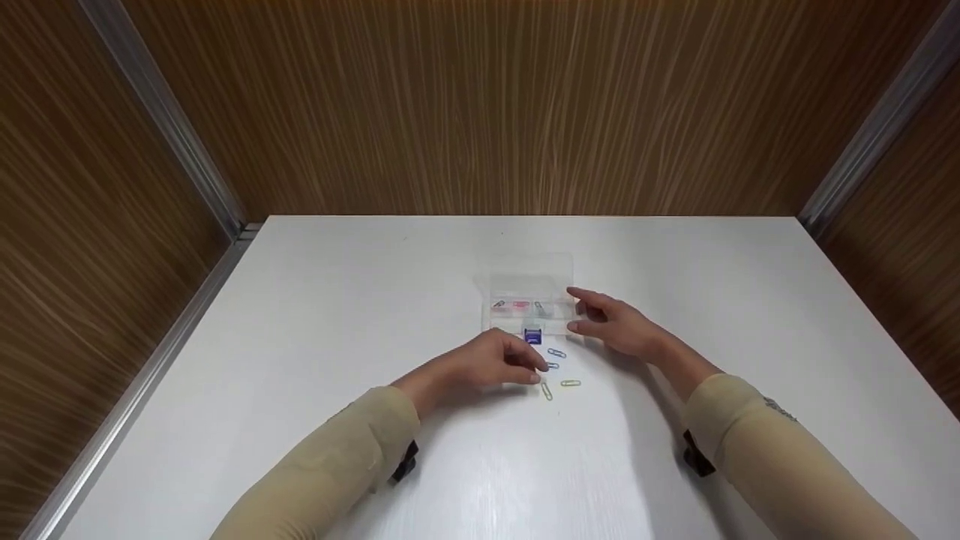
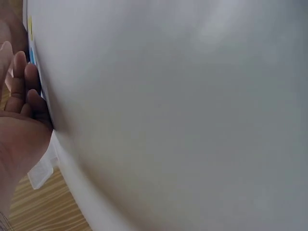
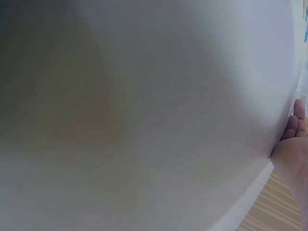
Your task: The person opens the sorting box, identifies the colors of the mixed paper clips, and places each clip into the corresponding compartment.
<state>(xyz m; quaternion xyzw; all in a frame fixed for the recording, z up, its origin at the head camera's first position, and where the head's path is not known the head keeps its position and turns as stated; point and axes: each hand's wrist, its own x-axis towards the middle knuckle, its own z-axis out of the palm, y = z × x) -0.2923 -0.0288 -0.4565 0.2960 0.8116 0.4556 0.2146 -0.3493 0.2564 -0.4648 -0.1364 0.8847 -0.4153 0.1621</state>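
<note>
A clear plastic compartment box (image 1: 555,327) lies on the table with its transparent lid (image 1: 531,264) raised at the back. Its back row holds a dark paper clip (image 1: 499,304), a pink one (image 1: 520,304) and another clip (image 1: 538,306). My right hand (image 1: 619,324) touches the box's right edge, thumb and forefinger spread along it. Just in front of the box is my left hand (image 1: 499,360), thumb and forefinger slightly apart beside a blue paper clip (image 1: 553,365). Another blue clip (image 1: 556,352) and two yellow clips, one slanted (image 1: 547,391), one sideways (image 1: 571,383), lie close by.
A small purple-blue piece (image 1: 532,335) sits at the box's front edge. The white table (image 1: 337,300) is bounded by wood-patterned panels (image 1: 480,112) at the back and sides, with metal strips (image 1: 165,112) in the corners.
</note>
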